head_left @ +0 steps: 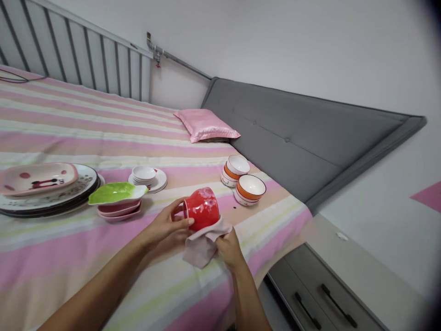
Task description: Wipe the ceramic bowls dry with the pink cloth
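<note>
A shiny red cup (202,210) with pink flowers is tilted on its side above the striped bedspread. My left hand (168,220) grips its rim, with the thumb on the near side and the fingers round the far side. In my right hand (228,246) is a pale pinkish cloth (203,246), bunched in closed fingers and touching the cup's base and underside. Beyond the cup, to the right, stand stacked bowls: white-and-orange ones (237,164) and another pair with an orange inner band (251,186).
To the left lie a green leaf-shaped dish (117,193) on pink dishes (119,210), small white bowls (144,173) on white plates (160,179), and a pink oval dish (37,177) over large plates. A pink pillow (206,124) rests by the grey headboard (289,133); a drawer cabinet (320,289) stands at right.
</note>
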Demonstrator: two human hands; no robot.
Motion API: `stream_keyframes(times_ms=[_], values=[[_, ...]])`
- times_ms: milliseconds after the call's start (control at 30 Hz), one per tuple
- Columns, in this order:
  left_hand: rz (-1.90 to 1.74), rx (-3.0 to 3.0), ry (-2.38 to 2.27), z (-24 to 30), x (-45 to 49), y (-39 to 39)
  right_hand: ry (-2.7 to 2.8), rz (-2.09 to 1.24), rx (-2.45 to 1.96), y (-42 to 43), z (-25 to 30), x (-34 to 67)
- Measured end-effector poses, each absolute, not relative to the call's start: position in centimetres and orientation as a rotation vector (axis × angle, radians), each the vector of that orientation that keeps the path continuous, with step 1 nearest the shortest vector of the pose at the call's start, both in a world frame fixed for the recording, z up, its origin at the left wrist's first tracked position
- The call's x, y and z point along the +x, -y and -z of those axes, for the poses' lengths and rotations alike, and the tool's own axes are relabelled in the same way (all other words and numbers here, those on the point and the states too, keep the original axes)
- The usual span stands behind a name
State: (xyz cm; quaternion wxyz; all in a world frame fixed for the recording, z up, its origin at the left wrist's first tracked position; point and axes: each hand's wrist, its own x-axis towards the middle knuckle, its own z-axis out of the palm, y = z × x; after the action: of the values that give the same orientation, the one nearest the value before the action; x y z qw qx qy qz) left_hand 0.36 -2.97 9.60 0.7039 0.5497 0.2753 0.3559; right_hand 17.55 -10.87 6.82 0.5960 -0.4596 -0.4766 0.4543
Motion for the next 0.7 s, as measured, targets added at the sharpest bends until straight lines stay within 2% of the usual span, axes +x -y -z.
stream_keyframes(times_ms=[233,467,700], values=[[-0.894,1.517,-0.584,-9.8,0.1,2.8,1.079,-1.049,-1.076,10.9,-6.3,17.8],[-1.006,2.074,-0.515,-8.5,-0.3,2.1,1.016,-1.059,-1.054,10.8,-6.3,17.7],[-0.892,2.572,-0.448,-7.6,-0.5,1.8,0.9,-1.086,-0.921,10.5,-6.3,17.4]])
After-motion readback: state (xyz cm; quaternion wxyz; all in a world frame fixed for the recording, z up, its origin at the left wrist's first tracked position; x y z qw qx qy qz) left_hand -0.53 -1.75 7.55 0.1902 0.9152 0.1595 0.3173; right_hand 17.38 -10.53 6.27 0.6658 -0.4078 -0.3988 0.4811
